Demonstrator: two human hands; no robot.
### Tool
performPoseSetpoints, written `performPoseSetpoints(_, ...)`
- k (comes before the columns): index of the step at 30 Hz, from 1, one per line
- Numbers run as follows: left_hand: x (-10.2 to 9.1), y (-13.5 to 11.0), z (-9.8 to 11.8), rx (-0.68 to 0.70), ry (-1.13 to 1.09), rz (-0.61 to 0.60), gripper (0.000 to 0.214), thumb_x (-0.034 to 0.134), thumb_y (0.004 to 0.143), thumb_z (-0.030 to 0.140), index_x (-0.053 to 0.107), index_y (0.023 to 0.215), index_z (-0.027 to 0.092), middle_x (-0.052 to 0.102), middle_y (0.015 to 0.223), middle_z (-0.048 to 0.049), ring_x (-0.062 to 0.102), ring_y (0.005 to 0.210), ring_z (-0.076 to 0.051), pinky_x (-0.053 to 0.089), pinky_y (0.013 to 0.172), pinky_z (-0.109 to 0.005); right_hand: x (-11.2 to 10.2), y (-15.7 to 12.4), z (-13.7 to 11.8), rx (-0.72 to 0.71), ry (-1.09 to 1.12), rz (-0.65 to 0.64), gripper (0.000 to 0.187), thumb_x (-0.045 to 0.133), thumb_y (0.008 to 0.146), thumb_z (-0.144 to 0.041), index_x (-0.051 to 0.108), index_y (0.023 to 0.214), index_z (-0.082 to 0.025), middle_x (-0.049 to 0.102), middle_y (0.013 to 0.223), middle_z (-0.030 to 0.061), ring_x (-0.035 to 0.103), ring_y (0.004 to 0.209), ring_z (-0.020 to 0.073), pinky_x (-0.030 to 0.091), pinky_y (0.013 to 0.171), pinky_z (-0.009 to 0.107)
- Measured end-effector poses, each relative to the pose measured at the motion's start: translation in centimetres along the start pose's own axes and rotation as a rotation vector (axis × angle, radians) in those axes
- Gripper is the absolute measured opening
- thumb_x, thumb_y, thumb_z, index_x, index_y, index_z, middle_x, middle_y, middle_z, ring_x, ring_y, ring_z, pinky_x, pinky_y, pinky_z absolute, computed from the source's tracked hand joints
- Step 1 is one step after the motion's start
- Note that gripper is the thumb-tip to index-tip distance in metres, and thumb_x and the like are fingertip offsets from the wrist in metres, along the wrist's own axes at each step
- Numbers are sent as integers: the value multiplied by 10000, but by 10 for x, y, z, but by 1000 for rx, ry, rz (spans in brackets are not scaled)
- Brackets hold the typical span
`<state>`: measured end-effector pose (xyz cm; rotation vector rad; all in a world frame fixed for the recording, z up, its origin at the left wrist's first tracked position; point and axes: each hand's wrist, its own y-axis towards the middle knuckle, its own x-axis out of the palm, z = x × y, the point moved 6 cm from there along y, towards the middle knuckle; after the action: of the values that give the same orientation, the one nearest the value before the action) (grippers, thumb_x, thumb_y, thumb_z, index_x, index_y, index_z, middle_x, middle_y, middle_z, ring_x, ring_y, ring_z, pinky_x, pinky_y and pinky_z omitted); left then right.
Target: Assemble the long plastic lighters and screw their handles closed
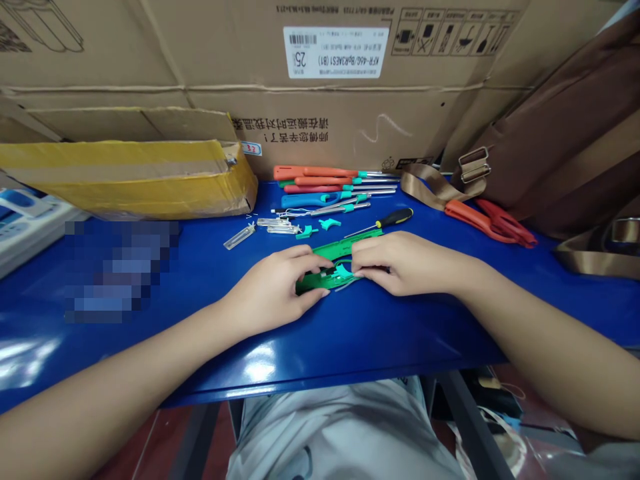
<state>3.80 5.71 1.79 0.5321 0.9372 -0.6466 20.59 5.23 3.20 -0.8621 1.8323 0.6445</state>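
Note:
My left hand (273, 287) is closed around one end of an open green lighter casing half (306, 284), thumb along the near side and fingers at the far side. At its other end my right hand (400, 263) has thumb and forefinger pinched at a teal trigger (344, 271) in the casing; a thin wire or tube shows there. The fingertips partly hide the small parts. Just behind lies a second green casing half (334, 249). Beyond it are a yellow-and-black screwdriver (396, 217), loose teal triggers (330, 223) and several clear plastic lighter tanks (240, 236).
Orange, red and blue long-nosed lighters (320, 172) lie at the back of the blue table (320, 340). A taped yellow box (195, 177) stands left, before a large carton (210, 60). Red-orange casings (485, 223) and a strap with buckle (425, 185) lie right.

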Motion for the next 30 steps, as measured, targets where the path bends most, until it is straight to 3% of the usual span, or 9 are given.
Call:
performPoseSetpoints(11,3,-2,6,89,71,-58,398,601,978,260,640,1373,234,592,1004,-64,614,931,-209,534,812,-335,-1,3,2,38,17,35,166,570,926,-116,700,843,-177,687,850,35,616,780,165,399,700,272)
performPoseSetpoints(18,8,-4,14,231,352,-95,403,469,1040,268,621,1412,260,588,1052,-93,586,926,-225,519,801,-366,1,2,14,129,121,59,117,651,927,-171,741,853,-161,693,881,45,618,798,158,421,716,265)
performPoseSetpoints(30,7,-5,13,219,434,-95,402,451,1046,273,621,1411,251,587,1012,-86,585,911,-235,528,786,-382,4,8,17,183,124,124,179,673,935,-231,680,778,-146,612,792,23,550,724,142,380,679,271)
